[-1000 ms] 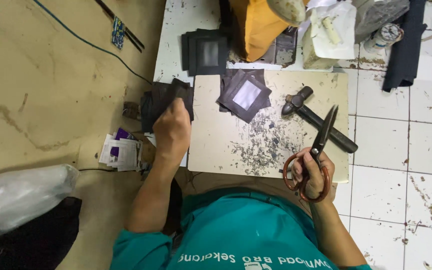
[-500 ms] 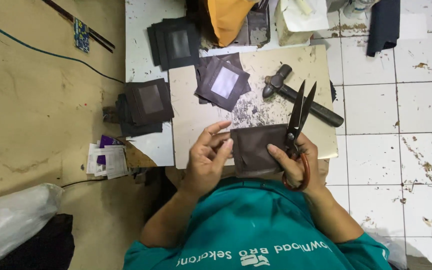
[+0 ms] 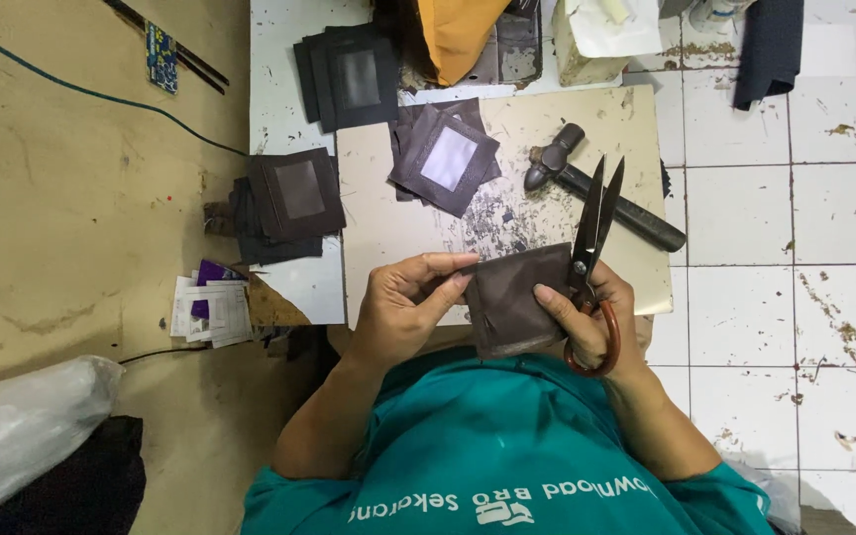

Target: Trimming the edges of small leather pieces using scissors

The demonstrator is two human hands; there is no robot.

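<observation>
Holding a dark brown leather piece [image 3: 517,302] between both hands, left hand [image 3: 410,307] pinching its edge, right hand [image 3: 587,312] also gripping scissors [image 3: 591,248] above the worktop [image 3: 398,228].

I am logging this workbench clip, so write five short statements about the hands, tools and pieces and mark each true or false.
1. Both hands hold the dark brown piece. True.
2. The scissors lie on the board. False: the right hand holds them, blades pointing away from the person.
3. The hammer lies on the board. True.
4. The left hand grips the hammer. False: it pinches the brown piece's edge.
5. The scissors' handle loop is reddish. True.
</observation>
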